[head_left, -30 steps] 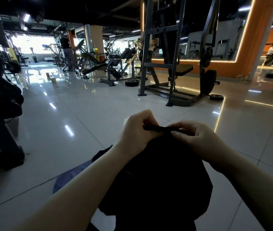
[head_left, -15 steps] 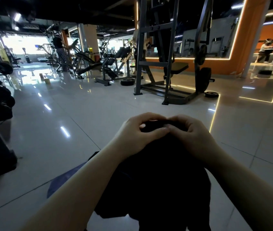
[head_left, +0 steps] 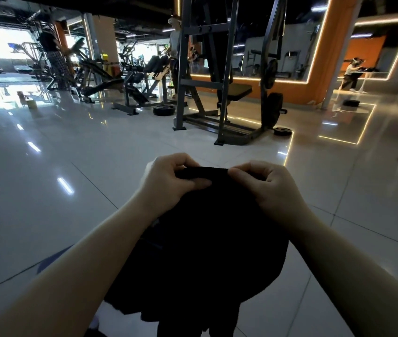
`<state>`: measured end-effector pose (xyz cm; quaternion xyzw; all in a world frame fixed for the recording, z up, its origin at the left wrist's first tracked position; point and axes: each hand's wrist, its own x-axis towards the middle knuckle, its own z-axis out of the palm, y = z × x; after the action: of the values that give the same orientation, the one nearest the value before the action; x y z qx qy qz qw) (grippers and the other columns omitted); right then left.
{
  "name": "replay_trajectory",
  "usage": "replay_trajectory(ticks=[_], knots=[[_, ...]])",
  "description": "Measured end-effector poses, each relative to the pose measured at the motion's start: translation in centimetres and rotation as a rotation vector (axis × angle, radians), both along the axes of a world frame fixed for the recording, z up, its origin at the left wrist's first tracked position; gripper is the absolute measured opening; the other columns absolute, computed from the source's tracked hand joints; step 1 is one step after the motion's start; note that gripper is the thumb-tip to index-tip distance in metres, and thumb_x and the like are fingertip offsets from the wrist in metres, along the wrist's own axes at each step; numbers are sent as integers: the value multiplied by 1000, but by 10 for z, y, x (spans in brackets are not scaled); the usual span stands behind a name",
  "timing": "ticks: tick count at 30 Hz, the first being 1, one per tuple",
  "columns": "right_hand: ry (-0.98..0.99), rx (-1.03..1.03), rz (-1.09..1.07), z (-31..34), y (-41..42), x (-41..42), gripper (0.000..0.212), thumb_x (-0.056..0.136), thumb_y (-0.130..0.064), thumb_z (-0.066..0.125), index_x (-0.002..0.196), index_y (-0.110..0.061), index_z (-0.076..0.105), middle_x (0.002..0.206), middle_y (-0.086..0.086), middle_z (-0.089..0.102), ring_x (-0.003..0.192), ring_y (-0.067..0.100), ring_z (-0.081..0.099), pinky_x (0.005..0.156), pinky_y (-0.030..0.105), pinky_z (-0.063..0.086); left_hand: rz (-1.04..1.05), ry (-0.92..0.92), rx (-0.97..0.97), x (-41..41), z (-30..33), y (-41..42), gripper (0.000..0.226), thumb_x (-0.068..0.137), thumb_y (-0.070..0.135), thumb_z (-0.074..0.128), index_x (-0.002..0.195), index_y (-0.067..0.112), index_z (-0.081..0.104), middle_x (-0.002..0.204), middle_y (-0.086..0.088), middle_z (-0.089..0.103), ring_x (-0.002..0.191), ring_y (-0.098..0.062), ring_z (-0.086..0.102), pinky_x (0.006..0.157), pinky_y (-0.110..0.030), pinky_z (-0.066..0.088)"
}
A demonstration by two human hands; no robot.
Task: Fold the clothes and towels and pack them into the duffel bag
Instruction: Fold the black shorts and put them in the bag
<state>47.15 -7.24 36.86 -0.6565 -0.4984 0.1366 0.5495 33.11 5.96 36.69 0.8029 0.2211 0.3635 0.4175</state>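
Black garment [head_left: 207, 239] held up above the tiled floor [head_left: 96, 166], its body hanging down between the forearms; left hand [head_left: 168, 181] pinching the garment's top edge at one end, thumb across the cloth; right hand [head_left: 271, 186] pinching the same edge at the other end; weight rack [head_left: 217, 69] standing well beyond the garment.

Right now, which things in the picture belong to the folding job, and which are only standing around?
Part of the job:
- black cloth garment, its top edge pinched by the left hand and the right hand

Not part of it:
- grey steel weight machine
- round black weight plate on the glossy tiled floor
- small yellow container
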Motion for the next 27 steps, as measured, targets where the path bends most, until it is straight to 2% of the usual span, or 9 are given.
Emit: replay_trajectory(ticks=[3, 7, 9, 12, 16, 20, 23, 25, 27], knots=[[-81, -8, 20, 1, -6, 0, 11, 90, -22, 62, 86, -29, 70, 85, -5, 72, 82, 7, 67, 77, 24, 52, -1, 94, 140, 0, 0, -6, 28, 65, 24, 85, 80, 38, 66, 73, 11, 70, 69, 1, 65, 64, -5, 44], [-82, -33, 30, 0, -11, -1, 8, 90, -23, 63, 90, -28, 69, 88, -6, 71, 84, 5, 66, 74, 19, 51, -127, 111, 199, 3, 2, -20, 41, 71, 24, 82, 101, 44, 65, 84, 19, 68, 85, 6, 63, 77, -6, 45], [-37, -29, -33, -1, -12, 0, 6, 86, -30, 66, 90, -26, 66, 88, -4, 69, 82, 8, 65, 70, 21, 50, -138, 75, 226, 6, 2, -23, 28, 72, 23, 81, 91, 41, 68, 84, 19, 69, 84, 5, 64, 78, -8, 46], [52, -81, -45, 3, -20, 4, 25, 79, -40, 67, 92, -21, 61, 86, -2, 63, 76, 9, 61, 61, 17, 44, -83, 23, 154, 8, 1, -22, 23, 71, 22, 82, 79, 38, 67, 80, 10, 72, 77, -3, 67, 76, -19, 51], [104, -115, 92, 8, -34, 10, 10, 86, -20, 63, 96, -23, 64, 96, 3, 68, 82, 8, 66, 67, 16, 51, -82, -34, 47, 8, 0, -23, 24, 68, 20, 83, 73, 29, 62, 72, 3, 71, 62, -3, 65, 61, -16, 49], [93, -94, 52, 3, -33, 10, 9, 89, -16, 62, 94, -24, 65, 97, 7, 68, 86, 14, 66, 71, 21, 51, -13, 28, 200, 13, 1, -29, 32, 64, 28, 85, 69, 32, 54, 74, 8, 68, 69, -2, 63, 66, -16, 49], [51, -85, 32, 2, -32, 10, 7, 89, -18, 63, 91, -23, 67, 91, 3, 70, 83, 12, 66, 69, 20, 51, -87, 82, 208, 15, 2, -32, 37, 67, 28, 84, 84, 38, 52, 82, 3, 67, 73, -8, 64, 66, -21, 52], [54, -66, 34, 3, -34, 10, 7, 89, -17, 63, 90, -21, 68, 86, 0, 70, 79, 10, 67, 67, 18, 50, -155, 122, 238, 15, 3, -33, 45, 73, 25, 80, 104, 46, 56, 88, 5, 68, 82, -6, 65, 76, -19, 53], [70, -26, 28, 3, -36, 9, 9, 89, -15, 62, 87, -20, 69, 84, 1, 70, 78, 11, 66, 69, 19, 51, -188, 155, 287, 15, 5, -34, 44, 76, 22, 78, 113, 40, 62, 93, 14, 68, 90, 0, 63, 86, -20, 50]])
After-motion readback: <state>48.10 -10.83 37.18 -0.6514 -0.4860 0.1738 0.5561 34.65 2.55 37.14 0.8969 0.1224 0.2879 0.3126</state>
